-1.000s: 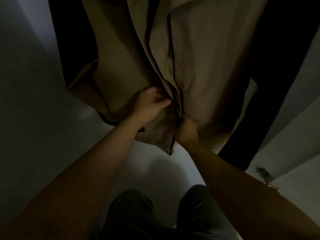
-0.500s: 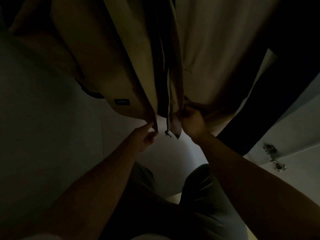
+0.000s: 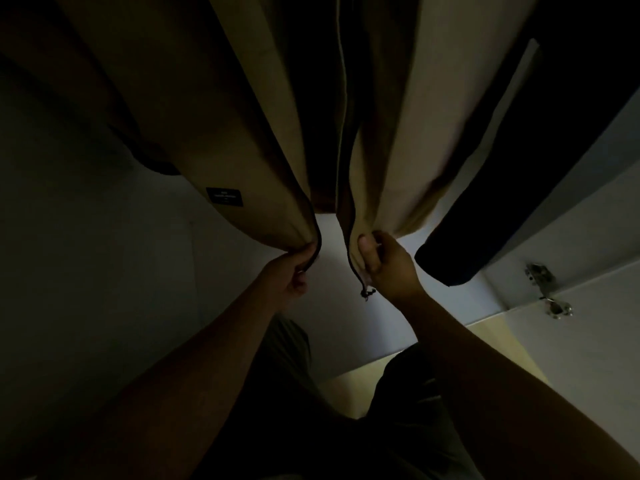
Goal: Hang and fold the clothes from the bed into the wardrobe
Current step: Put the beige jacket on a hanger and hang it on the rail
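While left hand (image 3: 286, 276) and right hand (image 3: 389, 266) pinch the tan jacket (image 3: 242, 116), a dark garment (image 3: 491, 230) hangs beside.

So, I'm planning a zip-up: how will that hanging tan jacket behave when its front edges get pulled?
Probably floppy: the tan jacket drapes in soft folds. Likely light, since the left hand and right hand hold its front edges with mere pinches. It may swing, as its hem hangs free.

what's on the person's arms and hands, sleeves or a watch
No sleeves show; the left forearm and right forearm are bare. The left hand and right hand are ungloved, with no watch or bracelet. Too dim to tell rings.
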`<state>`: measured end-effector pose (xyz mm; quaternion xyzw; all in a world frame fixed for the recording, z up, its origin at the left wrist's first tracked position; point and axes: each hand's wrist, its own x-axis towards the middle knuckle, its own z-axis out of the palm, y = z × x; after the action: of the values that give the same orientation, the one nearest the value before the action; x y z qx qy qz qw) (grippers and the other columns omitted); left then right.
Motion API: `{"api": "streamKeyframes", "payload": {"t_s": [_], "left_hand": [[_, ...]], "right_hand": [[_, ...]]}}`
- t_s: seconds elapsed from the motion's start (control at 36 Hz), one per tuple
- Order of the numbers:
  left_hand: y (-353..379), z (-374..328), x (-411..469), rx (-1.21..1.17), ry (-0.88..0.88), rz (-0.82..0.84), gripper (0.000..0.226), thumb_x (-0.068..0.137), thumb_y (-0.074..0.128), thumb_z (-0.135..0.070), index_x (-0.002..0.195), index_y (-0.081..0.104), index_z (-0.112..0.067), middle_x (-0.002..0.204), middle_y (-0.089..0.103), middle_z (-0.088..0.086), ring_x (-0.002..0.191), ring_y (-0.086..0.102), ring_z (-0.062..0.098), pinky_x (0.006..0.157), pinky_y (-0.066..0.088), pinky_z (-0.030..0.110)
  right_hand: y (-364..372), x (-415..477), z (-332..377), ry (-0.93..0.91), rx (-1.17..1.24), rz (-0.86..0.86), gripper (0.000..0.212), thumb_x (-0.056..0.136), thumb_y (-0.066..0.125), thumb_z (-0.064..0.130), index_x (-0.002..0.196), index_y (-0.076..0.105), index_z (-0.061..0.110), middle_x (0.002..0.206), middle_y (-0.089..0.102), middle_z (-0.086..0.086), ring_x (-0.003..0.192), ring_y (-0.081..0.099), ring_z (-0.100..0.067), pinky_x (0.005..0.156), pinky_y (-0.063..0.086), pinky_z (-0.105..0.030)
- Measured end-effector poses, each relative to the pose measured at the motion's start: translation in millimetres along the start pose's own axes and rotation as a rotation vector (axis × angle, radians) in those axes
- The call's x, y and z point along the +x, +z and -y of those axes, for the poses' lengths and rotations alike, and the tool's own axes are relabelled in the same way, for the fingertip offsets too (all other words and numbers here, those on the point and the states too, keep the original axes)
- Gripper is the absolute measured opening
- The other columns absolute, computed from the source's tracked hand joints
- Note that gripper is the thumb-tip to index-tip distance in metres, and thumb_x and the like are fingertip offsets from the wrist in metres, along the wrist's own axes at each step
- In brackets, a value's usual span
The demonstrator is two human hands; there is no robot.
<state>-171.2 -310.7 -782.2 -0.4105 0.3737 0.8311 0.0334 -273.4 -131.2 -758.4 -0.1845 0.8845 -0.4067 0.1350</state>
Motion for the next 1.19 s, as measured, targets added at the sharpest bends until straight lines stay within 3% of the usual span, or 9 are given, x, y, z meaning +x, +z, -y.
{"api": "streamKeyframes", "payload": {"t_s": [0.14, 0.31, 0.44, 0.53, 0.67, 0.78, 0.89, 1.0, 1.19], "left_hand": [[2.2, 2.8, -2.4, 0.046, 0.042, 0.021, 0.027, 0.072, 0.087, -0.023, 0.077, 0.061, -0.019, 0.055, 0.043, -0.007, 0.043, 0.033, 0.008, 0.044, 0.031, 0.024], [17.7, 5.0, -5.9, 0.125, 0.068, 0.110, 0.017, 0.082, 0.077, -0.013, 0.098, 0.071, -0.011, 0.088, 0.077, 0.003, 0.077, 0.074, 0.014, 0.064, 0.054, 0.024], [34.5, 11.8, -4.9, -0.029, 0.081, 0.222, 0.028, 0.085, 0.068, 0.001, 0.112, 0.064, -0.005, 0.105, 0.076, 0.008, 0.100, 0.073, 0.020, 0.078, 0.059, 0.029], [39.9, 14.6, -4.1, -0.116, 0.079, 0.294, 0.040, 0.075, 0.071, 0.001, 0.114, 0.061, -0.003, 0.110, 0.074, 0.012, 0.106, 0.071, 0.024, 0.080, 0.061, 0.032], [41.9, 14.1, 3.9, -0.166, 0.079, 0.235, 0.022, 0.094, 0.060, -0.004, 0.116, 0.062, -0.004, 0.109, 0.075, 0.013, 0.101, 0.073, 0.026, 0.074, 0.061, 0.033], [37.6, 11.2, 10.7, -0.050, 0.078, 0.037, 0.009, 0.086, 0.074, -0.007, 0.094, 0.071, -0.007, 0.081, 0.074, 0.004, 0.067, 0.072, 0.010, 0.055, 0.054, 0.021], [29.9, 9.4, 16.4, -0.068, 0.083, 0.006, 0.016, 0.083, 0.075, -0.003, 0.097, 0.068, -0.003, 0.073, 0.073, 0.003, 0.060, 0.070, 0.009, 0.052, 0.052, 0.019], [26.4, 11.4, 16.0, -0.103, 0.085, 0.009, 0.024, 0.084, 0.074, -0.003, 0.106, 0.067, -0.001, 0.082, 0.077, 0.006, 0.071, 0.074, 0.013, 0.059, 0.056, 0.021], [20.8, 17.5, 12.3, -0.139, 0.101, 0.035, 0.041, 0.066, 0.081, -0.011, 0.105, 0.070, -0.004, 0.094, 0.078, 0.007, 0.085, 0.075, 0.015, 0.064, 0.058, 0.023]], "right_hand": [[2.2, -17.9, -16.0, -0.079, -0.121, 0.094, 0.026, 0.102, 0.051, 0.035, 0.090, 0.064, 0.015, 0.062, 0.057, 0.008, 0.058, 0.055, 0.002, 0.055, 0.036, -0.016], [8.6, -21.2, -15.4, 0.222, 0.352, 0.035, 0.024, 0.103, 0.045, 0.037, 0.091, 0.058, 0.020, 0.085, 0.062, 0.003, 0.073, 0.057, -0.012, 0.067, 0.044, -0.027], [17.7, -20.2, -20.2, 0.386, 0.587, 0.040, 0.053, 0.101, 0.029, 0.060, 0.123, 0.053, 0.018, 0.115, 0.065, 0.001, 0.102, 0.064, -0.016, 0.082, 0.046, -0.032], [17.2, -17.3, -24.8, 0.428, 0.718, 0.020, 0.053, 0.099, 0.036, 0.061, 0.115, 0.058, 0.016, 0.110, 0.069, -0.003, 0.100, 0.068, -0.018, 0.085, 0.051, -0.035], [9.6, -6.7, -37.3, 0.422, 0.902, 0.065, 0.038, 0.099, 0.058, 0.035, 0.127, 0.055, 0.010, 0.115, 0.067, -0.006, 0.104, 0.068, -0.021, 0.090, 0.052, -0.033], [8.3, -5.4, -39.6, 0.385, 0.940, 0.058, 0.039, 0.082, 0.067, -0.002, 0.119, 0.058, 0.005, 0.102, 0.068, -0.013, 0.096, 0.067, -0.028, 0.087, 0.055, -0.037], [12.7, -9.8, -42.5, 0.350, 0.781, -0.047, 0.012, 0.085, 0.074, 0.010, 0.092, 0.066, 0.017, 0.089, 0.070, -0.008, 0.088, 0.068, -0.028, 0.087, 0.056, -0.043], [13.1, -7.9, -44.4, 0.413, 0.930, -0.039, 0.014, 0.089, 0.074, 0.026, 0.097, 0.065, 0.019, 0.096, 0.075, -0.007, 0.092, 0.073, -0.023, 0.081, 0.059, -0.031], [16.2, -8.7, -38.0, 0.554, 0.988, 0.071, 0.010, 0.094, 0.061, 0.015, 0.088, 0.067, 0.010, 0.087, 0.076, -0.009, 0.086, 0.073, -0.024, 0.079, 0.059, -0.031]]}}
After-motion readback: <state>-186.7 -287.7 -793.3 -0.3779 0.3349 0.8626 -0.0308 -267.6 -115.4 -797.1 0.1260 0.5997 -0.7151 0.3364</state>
